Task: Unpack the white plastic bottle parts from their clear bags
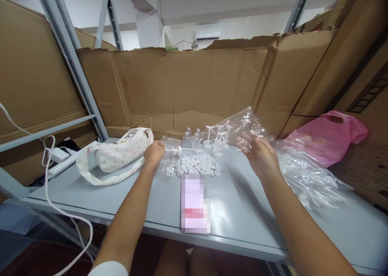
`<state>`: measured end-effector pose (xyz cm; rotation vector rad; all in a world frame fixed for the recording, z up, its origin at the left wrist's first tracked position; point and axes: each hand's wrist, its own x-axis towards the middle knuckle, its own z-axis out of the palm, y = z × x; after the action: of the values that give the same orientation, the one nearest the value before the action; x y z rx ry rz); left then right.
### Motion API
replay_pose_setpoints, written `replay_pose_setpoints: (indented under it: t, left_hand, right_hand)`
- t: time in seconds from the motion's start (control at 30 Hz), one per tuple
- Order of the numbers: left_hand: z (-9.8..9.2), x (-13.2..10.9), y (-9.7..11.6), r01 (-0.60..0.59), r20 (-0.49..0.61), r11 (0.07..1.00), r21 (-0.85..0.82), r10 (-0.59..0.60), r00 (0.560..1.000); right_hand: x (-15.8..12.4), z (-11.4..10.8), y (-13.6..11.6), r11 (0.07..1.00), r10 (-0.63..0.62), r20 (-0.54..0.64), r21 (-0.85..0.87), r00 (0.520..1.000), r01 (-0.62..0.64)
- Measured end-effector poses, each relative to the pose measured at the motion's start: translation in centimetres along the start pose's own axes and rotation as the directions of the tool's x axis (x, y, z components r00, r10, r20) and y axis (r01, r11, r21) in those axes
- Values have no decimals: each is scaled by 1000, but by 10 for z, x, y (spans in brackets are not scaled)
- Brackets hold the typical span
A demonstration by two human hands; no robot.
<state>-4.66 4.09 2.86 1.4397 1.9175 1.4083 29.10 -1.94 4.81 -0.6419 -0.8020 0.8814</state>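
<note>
Head view, left hand [155, 151]: I pinch the clear ribbed cylinder [186, 151] by its white stem [171, 150], behind the white discs [198, 165].
Right hand [261, 152]: blurred at the clear bag [242, 124]; I cannot tell its grip.
Stem care: light pinch, kept straight, I judge.

No legible lettering, dark markings [368, 90] on right-hand cardboard [377, 126] too unclear, phone screen [193, 199] pixelated
</note>
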Motion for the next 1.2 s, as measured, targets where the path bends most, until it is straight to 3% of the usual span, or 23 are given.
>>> replay_pose_setpoints:
  t: [0.1, 0.17, 0.23, 0.27, 0.3, 0.37, 0.43, 0.47, 0.53, 0.63, 0.7, 0.77, 0.9, 0.97, 1.07, 1.2]
  left_hand:
    - [3, -8, 4, -97, -32, 963, 252, 109, 994]
    - [5, -13, 12, -207, -35, 937, 283, 225, 974]
    - [6, -20, 22, -320, 60, 938, 132, 315, 947]
    - [6, -24, 27, -343, 159, 939, -14, 341, 927]
    - [7, -28, 32, -315, 279, 931, -186, 358, 891]
    - [10, -39, 40, -118, 535, 892, -437, 363, 763]
    - [15, -49, 46, 67, 677, 856, -513, 355, 645]
    - [18, -54, 47, 118, 703, 846, -520, 346, 621]
    - [25, -62, 48, 164, 703, 834, -527, 319, 636]
    - [35, -69, 49, 197, 656, 813, -548, 271, 704]
    - [38, -71, 49, 211, 630, 805, -554, 241, 738]
    - [39, -71, 50, 214, 621, 809, -548, 221, 752]
    - [42, -70, 48, 171, 601, 826, -537, 232, 765]
    - [45, -68, 46, 119, 563, 826, -551, 263, 784]
    - [47, -66, 43, 41, 490, 812, -582, 309, 815]
    - [44, -60, 40, 16, 403, 781, -624, 305, 863]
  right_hand:
    - [-1, 1, 7, 988, 153, -35, -9, 988, -154]
    - [-3, 2, 10, 975, 221, -25, -22, 975, -222]
    - [-5, 4, 13, 966, 258, 8, -34, 966, -258]
    - [-6, 4, 14, 961, 273, 27, -44, 962, -272]
    - [-7, 5, 15, 956, 290, 49, -57, 956, -288]
    - [-11, 7, 17, 939, 339, 103, -96, 935, -330]
    - [-16, 10, 19, 914, 399, 171, -153, 901, -375]
    - [-19, 12, 20, 899, 430, 209, -186, 878, -396]
    - [-27, 18, 22, 868, 490, 285, -250, 824, -430]
    - [-40, 27, 25, 824, 563, 382, -328, 733, -462]
    - [-46, 33, 28, 805, 590, 402, -365, 700, -468]
    - [-49, 36, 32, 806, 579, 356, -383, 734, -451]
    - [-46, 38, 41, 863, 413, 206, -399, 887, -309]
    - [-43, 37, 44, 874, 342, 186, -423, 921, -239]
    - [-42, 35, 44, 873, 345, 215, -432, 914, -228]
    - [-43, 33, 38, 852, 444, 297, -431, 845, -296]
